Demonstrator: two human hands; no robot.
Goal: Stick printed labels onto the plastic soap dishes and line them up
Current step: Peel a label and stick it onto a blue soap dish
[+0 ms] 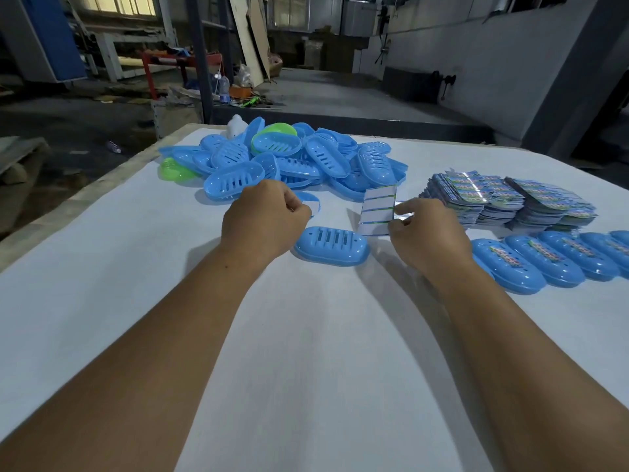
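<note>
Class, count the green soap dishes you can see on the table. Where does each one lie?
2. One green dish tops the far side of the pile; the other green dish lies at its left edge. More may be buried.

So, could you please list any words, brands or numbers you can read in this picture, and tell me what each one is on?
None can be read.
Stacks of printed labels: colourful print, too small and blurred to read.
Labels on the lined-up soap dishes: multicoloured, blurred, unreadable.
Label sheet held by the right hand: only its blank back with blue lines shows.
Loose soap dish: no text visible.
</note>
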